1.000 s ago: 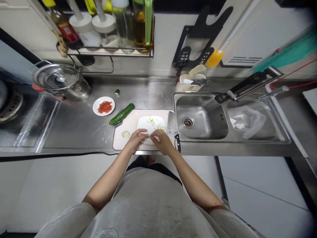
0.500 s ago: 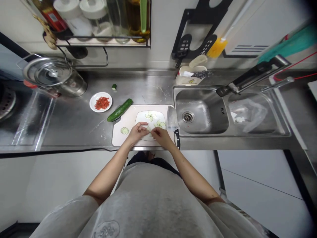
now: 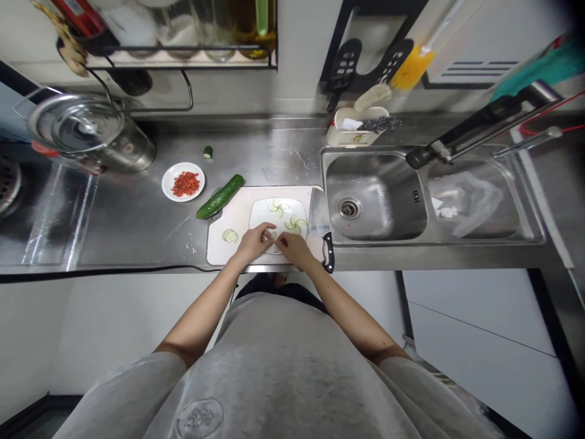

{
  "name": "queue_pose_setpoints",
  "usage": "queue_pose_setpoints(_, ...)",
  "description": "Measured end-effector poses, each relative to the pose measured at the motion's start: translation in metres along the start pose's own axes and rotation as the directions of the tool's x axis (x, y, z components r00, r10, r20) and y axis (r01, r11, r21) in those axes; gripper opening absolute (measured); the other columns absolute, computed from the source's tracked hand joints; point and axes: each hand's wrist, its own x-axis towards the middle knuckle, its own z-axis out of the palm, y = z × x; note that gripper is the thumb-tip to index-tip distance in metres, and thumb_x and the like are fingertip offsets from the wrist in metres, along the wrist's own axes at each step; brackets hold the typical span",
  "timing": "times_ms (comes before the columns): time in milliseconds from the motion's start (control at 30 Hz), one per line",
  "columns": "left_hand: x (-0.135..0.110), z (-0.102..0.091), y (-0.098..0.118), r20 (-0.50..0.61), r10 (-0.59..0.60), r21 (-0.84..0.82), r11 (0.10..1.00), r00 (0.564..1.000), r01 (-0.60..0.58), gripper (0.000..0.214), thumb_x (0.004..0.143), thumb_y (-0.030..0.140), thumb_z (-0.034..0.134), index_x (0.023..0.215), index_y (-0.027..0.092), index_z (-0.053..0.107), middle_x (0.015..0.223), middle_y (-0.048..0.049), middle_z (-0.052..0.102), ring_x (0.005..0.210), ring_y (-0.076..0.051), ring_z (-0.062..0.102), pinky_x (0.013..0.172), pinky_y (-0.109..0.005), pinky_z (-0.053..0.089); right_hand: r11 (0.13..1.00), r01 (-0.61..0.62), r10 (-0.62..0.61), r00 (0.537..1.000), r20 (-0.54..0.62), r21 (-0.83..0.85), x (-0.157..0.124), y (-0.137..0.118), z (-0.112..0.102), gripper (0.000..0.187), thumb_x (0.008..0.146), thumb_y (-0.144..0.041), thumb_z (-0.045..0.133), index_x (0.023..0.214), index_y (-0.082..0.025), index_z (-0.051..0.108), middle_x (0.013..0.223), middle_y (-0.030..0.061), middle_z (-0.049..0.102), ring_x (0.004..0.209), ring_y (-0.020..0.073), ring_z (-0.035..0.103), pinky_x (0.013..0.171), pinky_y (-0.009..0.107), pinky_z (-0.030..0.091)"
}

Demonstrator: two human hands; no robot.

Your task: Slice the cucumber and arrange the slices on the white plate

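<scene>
Both of my hands meet over the near part of a white plate, which lies on a pale cutting board. My left hand and my right hand pinch at a thin, pale cucumber slice between their fingertips; the fingers partly cover it. Cut cucumber slices form one pinwheel at the plate's far side and another at its right. A small stack of cucumber slices rests on the board left of my left hand. A cleaver with a black handle lies along the board's right edge.
A whole-looking cucumber touches the board's upper left. Beyond it are a cucumber end and a white dish of red bits. A steel pot stands at left; the sink with its faucet is at right.
The view has shifted slightly, so the counter sits a little higher in the picture. My hands stay together over the plate, with only small finger movements.
</scene>
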Motion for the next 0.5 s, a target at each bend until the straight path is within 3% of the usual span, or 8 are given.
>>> queue_pose_setpoints(167,0.0030,0.0018,0.0030,0.006,0.020,0.111,0.994,1.000,-0.021,0.041,0.074,0.019,0.059,0.114,0.026,0.061,0.083,0.0004,0.067,0.070,-0.015,0.059,0.073,-0.028,0.041,0.992,-0.019,0.021,1.000,0.013,-0.123,-0.0001,-0.0011,0.0003,0.018,0.091,-0.028,0.048,0.087,-0.019,0.064,0.080,0.0048,0.068,0.073,0.0174,0.059,0.062,0.026,0.034)
queue_pose_setpoints(500,0.0011,0.0009,0.0097,0.023,0.002,0.190,0.982,1.000,-0.007,0.038,0.078,0.019,0.057,0.115,0.027,0.060,0.086,0.0001,0.068,0.082,-0.020,0.063,0.092,-0.037,0.032,0.985,-0.041,0.046,0.999,0.027,-0.165,-0.0001,-0.0021,0.0025,0.020,0.092,-0.029,0.046,0.089,-0.020,0.064,0.084,0.0066,0.068,0.076,0.0188,0.060,0.062,0.027,0.035)
